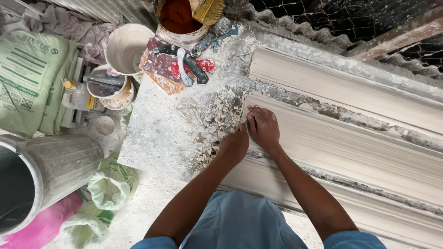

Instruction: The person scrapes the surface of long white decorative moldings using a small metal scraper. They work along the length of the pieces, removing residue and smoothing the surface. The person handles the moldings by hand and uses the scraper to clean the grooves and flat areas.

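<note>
Seen from above, both forearms reach forward from a blue shirt (240,221) and meet at the near end of a long plaster cornice moulding (350,152) that lies across a dust-covered workbench (161,133). The right hand (263,127) lies palm down with its fingers spread flat and pressed on the end of the moulding's smooth curved face, so it is open and holds nothing that can be seen. The left hand (234,144) sits just beside it, touching it at the thumb side, knuckles up and fingers curled under against the moulding's end edge; whether it grips anything cannot be told, since its fingers are hidden.

The moulding is pale cream, ridged lengthwise in stepped bands, with crusty grey plaster along its seams and edges. Crumbled white plaster chips (217,110) lie scattered on the bench just left of the hands.

At the far end of the bench stand a paint-stained tub of reddish-brown liquid (177,16) with a wide bristle brush (208,10) resting on it, and flat scrapers with dark handles (191,64) on a red-splashed board. A white bucket (125,46) and smaller bowls (110,87) stand to the left, near a green printed sack (30,78). A dusty metal bin (50,170), green plastic bags (108,189) and a pink bag (41,226) lie on the floor at lower left. Wire mesh (350,18) and corrugated sheet run behind the bench
</note>
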